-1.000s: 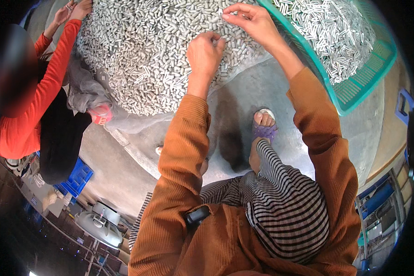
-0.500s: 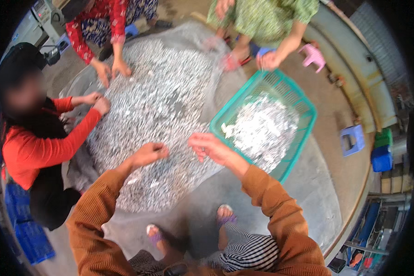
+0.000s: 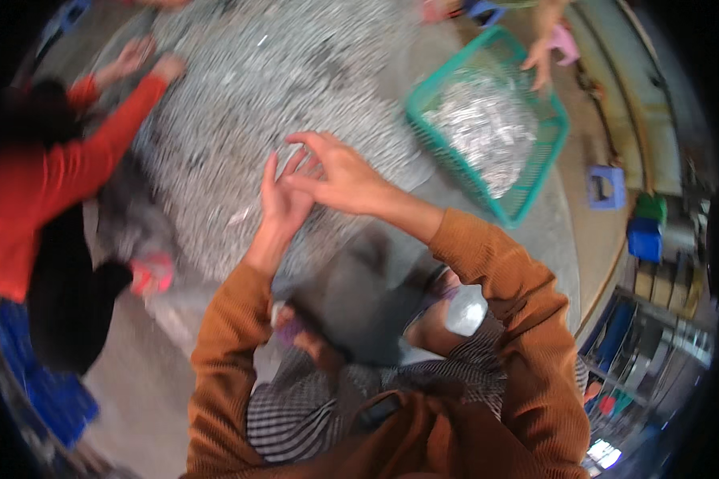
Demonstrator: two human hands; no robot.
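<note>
Nearest, the person's orange-brown sleeves [image 3: 224, 347] reach forward over striped trousers [image 3: 295, 419]. The left hand [image 3: 286, 206] is raised with its palm partly showing; the right hand [image 3: 343, 180] overlaps its fingers, so how far those close cannot be told. The right fingers are set wide, index stretched away from the thumb; whether a piece lies between the hands cannot be told.

Behind them, small whitish pieces [image 3: 240, 104], blurred, lie spread over a grey sheet, the hands being toward its near edge. At its left edge are a co-worker's red sleeves [image 3: 108, 152]. Beside its right edge stands a green basket [image 3: 454, 166] of shiny, pale pieces [image 3: 487, 132], with another person's hand [image 3: 540, 62] at its far right rim. Farther right stands a purple stool [image 3: 606, 188].
</note>
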